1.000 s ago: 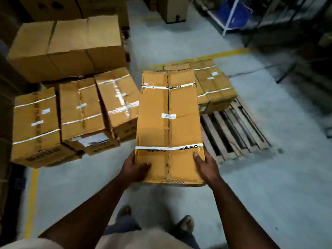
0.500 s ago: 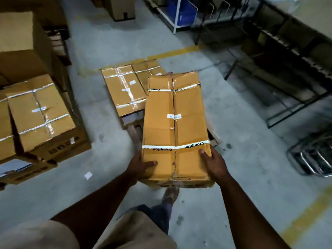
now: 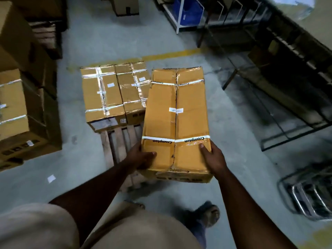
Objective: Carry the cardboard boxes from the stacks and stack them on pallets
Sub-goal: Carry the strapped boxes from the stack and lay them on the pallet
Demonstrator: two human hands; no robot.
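Your left hand (image 3: 142,157) and right hand (image 3: 213,157) are gripping the near corners of the carried box (image 3: 176,121), thumbs curling over its top, fingers presumably underneath supporting the weight. You are holding it lengthwise toward 12 o'clock, above the pallet (image 3: 116,146). At 10 o'clock, 2 stacked boxes (image 3: 115,94) are sitting side by side on the pallet; the box is lining up beside them.

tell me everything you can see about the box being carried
The carried box is a long brown cardboard carton, lying flat with its top seam running away from the person. Two white straps printed "Crompton" cross it, and a small white label sits mid-seam. The left hand and right hand grip its near end, above the pallet.
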